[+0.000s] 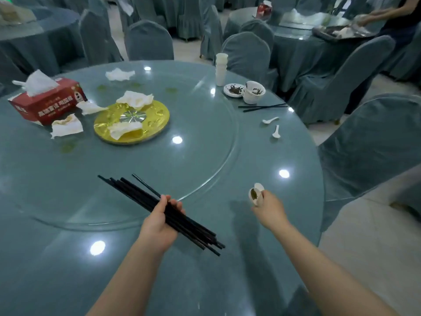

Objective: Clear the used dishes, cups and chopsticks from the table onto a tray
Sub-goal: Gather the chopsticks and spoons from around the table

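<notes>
Midway Through the Clear-Up, Both Hands Are Full

Now we stand at the near edge of the round tabletop (205,258), our left hand (159,221) curled in a firm grip round a bundle of black chopsticks (145,201), their long axis running from far left to near right across the palm. Our right hand (268,209) pinches two small white spoons (256,195), one smeared with green. No tray shows on our tabletop; the only one we can see, a dark tray (337,31), lies on the next table at far right, where another person is at work.

What remains lies ahead and to the right, well apart from both hands: a loose pair of chopsticks (262,107) pointing left to right, two more white spoons (271,125) just this side of them, and beyond, a stained bowl (254,94) touching a small soiled dish (233,90), with a stack of white cups (221,69) behind. We judge the right hand nearer to all of it, yet it has little room left.

On the glass turntable (205,124) sit a gold centre disc (132,120), crumpled napkins (66,125) and a red tissue box (47,103), off to the left and out of the path. Covered chairs (364,144) ring the right rim and may crowd our reach.
</notes>
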Motion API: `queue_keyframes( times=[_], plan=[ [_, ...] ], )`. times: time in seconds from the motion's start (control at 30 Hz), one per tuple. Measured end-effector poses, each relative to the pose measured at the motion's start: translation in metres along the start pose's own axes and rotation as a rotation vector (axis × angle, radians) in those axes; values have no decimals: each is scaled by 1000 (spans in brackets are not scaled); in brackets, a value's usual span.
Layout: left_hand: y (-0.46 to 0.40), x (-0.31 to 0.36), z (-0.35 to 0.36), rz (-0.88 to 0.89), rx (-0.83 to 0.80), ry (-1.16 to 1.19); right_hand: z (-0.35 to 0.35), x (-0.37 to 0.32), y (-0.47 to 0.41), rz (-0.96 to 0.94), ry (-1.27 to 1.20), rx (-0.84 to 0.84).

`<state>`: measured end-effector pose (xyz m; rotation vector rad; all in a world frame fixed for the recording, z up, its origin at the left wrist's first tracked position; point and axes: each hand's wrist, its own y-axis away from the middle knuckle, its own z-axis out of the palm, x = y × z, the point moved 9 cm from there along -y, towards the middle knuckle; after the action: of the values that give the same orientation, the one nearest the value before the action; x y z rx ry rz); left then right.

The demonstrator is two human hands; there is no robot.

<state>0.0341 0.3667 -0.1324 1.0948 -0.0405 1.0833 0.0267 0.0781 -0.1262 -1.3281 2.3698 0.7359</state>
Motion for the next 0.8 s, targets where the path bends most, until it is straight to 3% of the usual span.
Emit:
queue_keyframes(
  times=[0.13, 0.37, 0.47, 0.63, 0.8],
  plan=[
    [-13, -7, 12, 13, 43, -21, -8, 40, -59, 66, 145, 37],
    [-21, -17, 0, 23, 110, 2, 28, 52, -104, 25, 241, 9],
    [-21, -15, -8, 34, 120, 18, 29, 52, -100, -9, 353, 96],
    [-11, -11, -22, 43, 116, 62, 49, 42, -76, -147, 564, 49],
    [14, -7, -37, 77, 105, 69, 59, 16, -23, -179, 394, -24]
  ],
)
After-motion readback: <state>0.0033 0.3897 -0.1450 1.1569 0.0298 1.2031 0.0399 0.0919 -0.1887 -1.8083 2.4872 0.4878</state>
